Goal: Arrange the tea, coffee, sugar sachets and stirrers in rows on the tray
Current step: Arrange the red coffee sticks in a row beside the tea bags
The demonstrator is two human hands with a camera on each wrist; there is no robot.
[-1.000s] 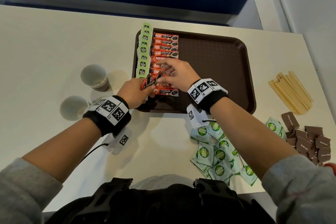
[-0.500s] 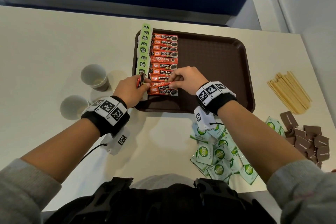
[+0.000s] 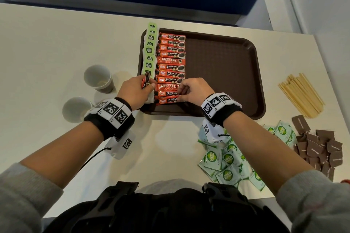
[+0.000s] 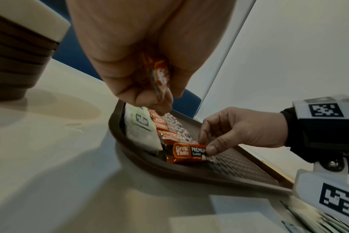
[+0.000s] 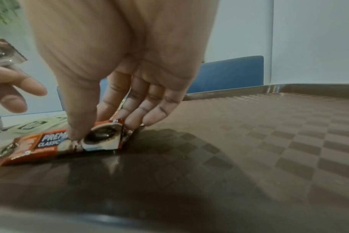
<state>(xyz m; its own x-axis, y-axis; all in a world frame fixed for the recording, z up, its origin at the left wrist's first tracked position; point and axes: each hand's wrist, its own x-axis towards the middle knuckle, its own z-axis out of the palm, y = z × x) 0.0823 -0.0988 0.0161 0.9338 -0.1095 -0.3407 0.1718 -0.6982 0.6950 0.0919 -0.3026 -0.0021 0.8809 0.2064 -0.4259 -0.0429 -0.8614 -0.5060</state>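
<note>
A brown tray [image 3: 223, 73] holds a column of green-tagged tea bags [image 3: 149, 51] along its left edge and a column of red coffee sachets [image 3: 171, 66] beside it. My right hand [image 3: 180, 97] pinches the right end of the nearest coffee sachet [image 3: 167, 100], which lies flat on the tray; thumb on top [image 5: 78, 126], fingers behind the sachet [image 5: 102, 138]. My left hand [image 3: 148, 87] hovers at the tray's near-left corner and grips spare coffee sachets [image 3: 145, 81] upright, also seen in the left wrist view as a sachet [image 4: 160, 77]. The same nearest sachet [image 4: 186, 152] shows under my right hand [image 4: 207, 149].
Two paper cups [image 3: 98, 78] [image 3: 77, 108] stand left of the tray. Wooden stirrers [image 3: 301, 94] lie to its right, brown sugar sachets [image 3: 318, 147] at the near right, green sugar sachets [image 3: 227, 159] under my right forearm. The tray's right half [image 5: 269, 141] is bare.
My right hand has come from the middle of the coffee column to its near end and now holds the nearest sachet there. My left hand has tipped its spare sachets upright.
</note>
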